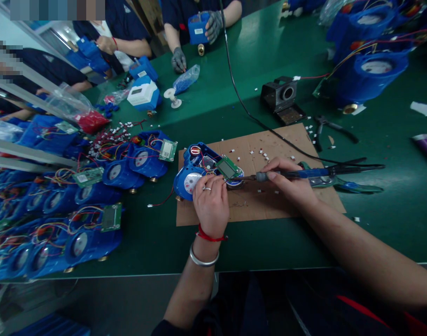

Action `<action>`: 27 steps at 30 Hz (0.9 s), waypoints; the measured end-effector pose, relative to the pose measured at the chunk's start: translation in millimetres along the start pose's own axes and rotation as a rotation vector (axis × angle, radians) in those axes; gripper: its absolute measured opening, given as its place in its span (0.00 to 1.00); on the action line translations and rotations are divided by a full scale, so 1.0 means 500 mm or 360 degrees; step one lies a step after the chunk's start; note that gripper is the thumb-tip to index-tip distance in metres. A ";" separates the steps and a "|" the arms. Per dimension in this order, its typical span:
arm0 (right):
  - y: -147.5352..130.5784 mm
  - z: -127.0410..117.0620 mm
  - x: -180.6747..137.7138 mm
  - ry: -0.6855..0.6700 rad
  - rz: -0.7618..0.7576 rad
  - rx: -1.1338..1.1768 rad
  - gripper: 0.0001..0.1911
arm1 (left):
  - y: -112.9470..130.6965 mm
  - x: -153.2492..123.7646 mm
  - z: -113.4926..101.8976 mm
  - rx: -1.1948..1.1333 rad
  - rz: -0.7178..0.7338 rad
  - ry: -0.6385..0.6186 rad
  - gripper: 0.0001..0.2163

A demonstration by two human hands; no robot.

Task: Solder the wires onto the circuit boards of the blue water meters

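Observation:
My right hand (288,181) is closed around a soldering iron (297,174), whose tip points left at a small green circuit board with a display (228,167). That board rests on an opened blue water meter (189,182) with wires inside. My left hand (212,193) lies over the front of the meter, fingers pinched together by the board's lower edge. What those fingertips hold is too small to make out, perhaps hidden by the hand. Under the meter is a sheet of brown cardboard (269,205) with small white connectors scattered on it.
Rows of blue meters (80,245) with loose wires stand at the left. Behind the cardboard are a black soldering iron stand (282,99) and pliers (334,128). A black cable (243,105) crosses the table. Co-workers sit opposite; one gloved hand (214,27) holds a meter.

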State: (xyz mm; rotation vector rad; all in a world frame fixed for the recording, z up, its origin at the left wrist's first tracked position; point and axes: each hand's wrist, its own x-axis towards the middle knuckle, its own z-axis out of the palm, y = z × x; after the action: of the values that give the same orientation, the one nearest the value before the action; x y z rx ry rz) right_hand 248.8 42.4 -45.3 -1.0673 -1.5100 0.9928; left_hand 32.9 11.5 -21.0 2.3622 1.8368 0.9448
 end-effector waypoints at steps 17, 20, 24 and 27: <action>-0.016 0.001 0.002 -0.0023 -0.0036 -0.0083 0.05 | 0.002 0.001 -0.001 0.0019 0.0014 0.0004 0.08; -0.019 0.001 0.002 -0.0026 -0.0006 -0.0092 0.05 | 0.001 0.002 -0.002 0.0000 0.0008 -0.0009 0.09; -0.020 0.000 0.001 -0.0048 -0.0019 -0.0100 0.05 | 0.000 0.002 -0.002 -0.0008 0.0008 -0.0017 0.09; -0.018 0.000 0.000 -0.0051 -0.0029 -0.0076 0.05 | 0.000 0.001 -0.002 0.0006 0.0022 -0.0023 0.08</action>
State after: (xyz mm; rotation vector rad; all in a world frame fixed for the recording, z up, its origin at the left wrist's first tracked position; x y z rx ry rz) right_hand 247.3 39.7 -36.7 -1.0741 -1.5736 0.9697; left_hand 32.5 11.7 -19.7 2.3805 1.8214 0.9233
